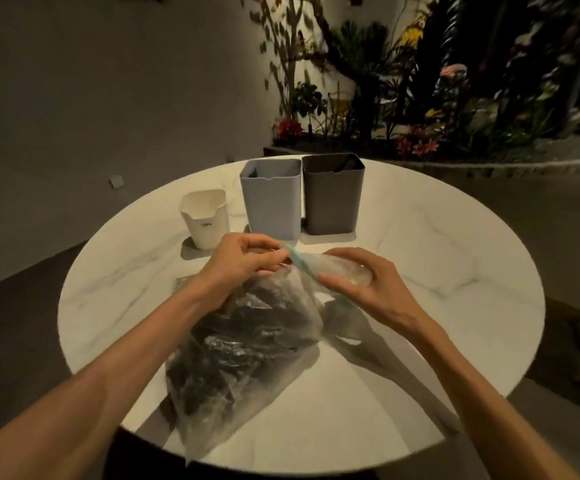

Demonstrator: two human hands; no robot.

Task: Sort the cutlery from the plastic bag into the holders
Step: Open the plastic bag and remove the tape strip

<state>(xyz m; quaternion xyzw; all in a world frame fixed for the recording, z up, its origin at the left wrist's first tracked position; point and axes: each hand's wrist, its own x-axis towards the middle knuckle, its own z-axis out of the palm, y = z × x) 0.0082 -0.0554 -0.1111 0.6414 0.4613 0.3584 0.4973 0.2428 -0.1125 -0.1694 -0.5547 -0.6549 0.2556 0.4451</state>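
- Plastic bag (247, 344): clear, crumpled, lying on the table (437, 306) from its near edge up toward the middle; its mouth is lifted between my two hands. The dark mass inside I take to be the cutlery.
- Bag seal (297, 263): pale blue-green strip across the mouth, running between my hands.
- My left hand (243, 265): fingers curled, tips pressed together on the left end of the seal, pinching it.
- My right hand (354, 282): fingers and thumb curled round the bunched right side of the mouth, gripping the film just beside the strip.
- Step in hand, as I judge it: opening the bag. Best done by pinching each lip close to the strip and pulling the two apart evenly, with the loaded body resting on the table so the weight does not tear the film or spill out.
- White holder (205, 218): short, toward the far left edge.
- Light grey holder (271, 199): tall, at the far edge, just beside the dark one.
- Dark grey holder (332, 195): tall, to its right.
- Hard to make out: individual pieces in the bag, blurred by the glare and creases; no forks, knives or spoons can be told apart.
- Hidden: whether the seal is already parted, under my fingers; most of the holder interiors, with only dark shapes at the two tall rims.
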